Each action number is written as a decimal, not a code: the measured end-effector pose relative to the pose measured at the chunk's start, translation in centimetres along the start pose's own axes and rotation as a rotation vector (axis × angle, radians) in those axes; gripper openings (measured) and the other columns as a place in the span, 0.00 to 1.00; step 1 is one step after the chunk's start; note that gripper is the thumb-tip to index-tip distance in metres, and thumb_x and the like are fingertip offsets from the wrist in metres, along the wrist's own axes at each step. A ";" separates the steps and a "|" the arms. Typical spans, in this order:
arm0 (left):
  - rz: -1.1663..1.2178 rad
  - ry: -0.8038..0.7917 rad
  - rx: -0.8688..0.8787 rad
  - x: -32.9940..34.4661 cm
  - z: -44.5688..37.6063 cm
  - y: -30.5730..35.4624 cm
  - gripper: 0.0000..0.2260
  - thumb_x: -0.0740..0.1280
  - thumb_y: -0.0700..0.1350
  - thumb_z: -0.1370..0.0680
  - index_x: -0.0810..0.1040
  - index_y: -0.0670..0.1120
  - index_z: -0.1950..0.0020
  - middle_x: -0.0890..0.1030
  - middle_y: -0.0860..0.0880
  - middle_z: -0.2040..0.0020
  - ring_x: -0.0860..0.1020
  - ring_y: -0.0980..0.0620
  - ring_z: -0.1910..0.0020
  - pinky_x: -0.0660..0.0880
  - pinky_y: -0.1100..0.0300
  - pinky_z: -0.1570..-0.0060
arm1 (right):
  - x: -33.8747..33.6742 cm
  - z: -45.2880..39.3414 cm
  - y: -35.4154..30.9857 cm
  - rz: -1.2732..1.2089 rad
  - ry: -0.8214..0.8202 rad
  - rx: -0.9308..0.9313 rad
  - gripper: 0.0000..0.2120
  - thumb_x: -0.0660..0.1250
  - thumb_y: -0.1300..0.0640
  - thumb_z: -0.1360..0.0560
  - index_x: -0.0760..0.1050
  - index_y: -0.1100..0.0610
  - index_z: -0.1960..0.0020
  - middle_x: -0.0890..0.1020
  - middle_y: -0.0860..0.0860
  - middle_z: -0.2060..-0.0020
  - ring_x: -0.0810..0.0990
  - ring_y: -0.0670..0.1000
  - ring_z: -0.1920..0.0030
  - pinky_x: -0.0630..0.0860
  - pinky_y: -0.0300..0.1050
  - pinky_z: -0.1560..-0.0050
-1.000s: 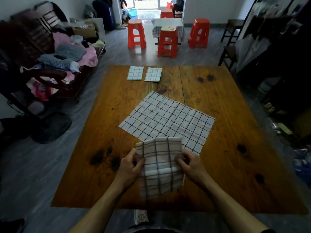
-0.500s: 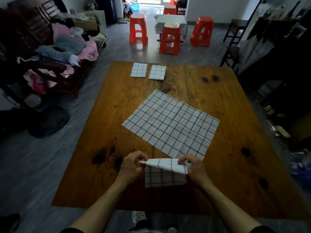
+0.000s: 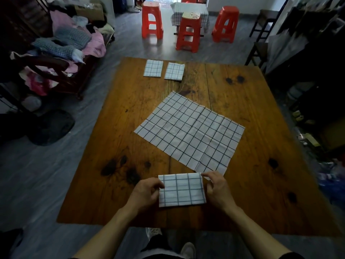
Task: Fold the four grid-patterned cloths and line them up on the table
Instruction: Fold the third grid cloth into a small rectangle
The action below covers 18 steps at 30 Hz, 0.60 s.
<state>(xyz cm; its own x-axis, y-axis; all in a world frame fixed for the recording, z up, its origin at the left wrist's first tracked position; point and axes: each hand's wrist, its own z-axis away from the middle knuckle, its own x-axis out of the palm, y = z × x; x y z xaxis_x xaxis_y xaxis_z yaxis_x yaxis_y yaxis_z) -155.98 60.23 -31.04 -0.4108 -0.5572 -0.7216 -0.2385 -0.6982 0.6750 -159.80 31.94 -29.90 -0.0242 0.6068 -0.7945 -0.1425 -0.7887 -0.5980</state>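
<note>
1. Head view, near edge: a folded grid-patterned cloth (image 3: 182,189) lies flat on the wooden surface (image 3: 261,128) as a compact rectangle. Half a second ago its top flap was raised in mid-fold; a second ago it hung as a longer strip between the hands.
2. The left hand (image 3: 144,193) sits at the cloth's left edge, its grip pinching that edge with curled fingers and thumb.
3. The right hand (image 3: 217,189) sits at the right edge, its fingertips pinching the far right corner; this grip too is closed on the cloth.
4. Just beyond the hands, an unfolded grid-patterned cloth (image 3: 190,131) lies spread and turned at an angle in the middle of the surface. Its near corner reaches close to the right hand. It lies as it did in both earlier frames.
5. At the far edge, left of centre, two folded cloths lie side by side with a narrow gap: the left folded cloth (image 3: 153,68) and the right folded cloth (image 3: 174,71). Neither has moved.
6. Beyond the surface stand three red plastic stools (image 3: 188,32) around a small covered table (image 3: 189,10); to the far left a piece of wooden furniture carries a pile of clothes (image 3: 74,42).
</note>
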 end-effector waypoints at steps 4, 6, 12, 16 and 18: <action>-0.331 0.025 0.073 0.8 -0.8 0.7 0.20 0.68 0.49 0.24 0.74 0.49 0.32 0.76 0.50 0.33 0.72 0.51 0.33 0.71 0.54 0.35 | 1.3 0.2 -1.7 0.108 -0.053 -0.079 0.19 0.64 0.56 0.21 0.72 0.54 0.31 0.74 0.50 0.35 0.71 0.48 0.36 0.69 0.46 0.31; -0.495 -0.025 0.126 1.5 -1.2 1.6 0.27 0.66 0.52 0.23 0.66 0.48 0.25 0.68 0.47 0.25 0.64 0.47 0.25 0.64 0.48 0.28 | 2.3 0.3 -2.8 0.212 -0.123 -0.185 0.24 0.63 0.53 0.21 0.66 0.54 0.26 0.68 0.51 0.27 0.65 0.51 0.27 0.62 0.49 0.26; -0.627 -0.231 0.109 3.6 -1.3 3.2 0.36 0.61 0.54 0.20 0.43 0.47 0.20 0.44 0.48 0.19 0.41 0.46 0.21 0.41 0.48 0.23 | 6.2 0.5 -4.5 0.386 -0.375 -0.316 0.39 0.60 0.49 0.19 0.36 0.52 0.21 0.37 0.48 0.22 0.34 0.49 0.23 0.35 0.48 0.24; -0.653 -0.284 0.083 3.7 -0.9 2.0 0.32 0.56 0.54 0.17 0.41 0.46 0.20 0.43 0.46 0.19 0.41 0.47 0.21 0.40 0.48 0.25 | 7.1 0.8 -3.4 0.445 -0.467 -0.249 0.36 0.53 0.45 0.19 0.32 0.52 0.23 0.33 0.48 0.25 0.33 0.50 0.23 0.40 0.55 0.22; -0.631 -0.289 0.072 3.3 -0.9 1.8 0.31 0.55 0.54 0.17 0.44 0.46 0.20 0.44 0.45 0.19 0.44 0.46 0.21 0.42 0.47 0.24 | 6.6 0.8 -2.9 0.461 -0.438 -0.230 0.35 0.53 0.44 0.19 0.36 0.52 0.22 0.36 0.49 0.24 0.36 0.50 0.22 0.38 0.54 0.22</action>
<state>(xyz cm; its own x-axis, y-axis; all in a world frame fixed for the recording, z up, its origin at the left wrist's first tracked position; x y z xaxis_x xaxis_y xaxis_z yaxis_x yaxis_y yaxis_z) -157.00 56.74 -32.37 -0.3894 0.0942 -0.9162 -0.5625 -0.8120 0.1556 -160.34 38.34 -33.36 -0.4374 0.1487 -0.8869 0.1917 -0.9481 -0.2535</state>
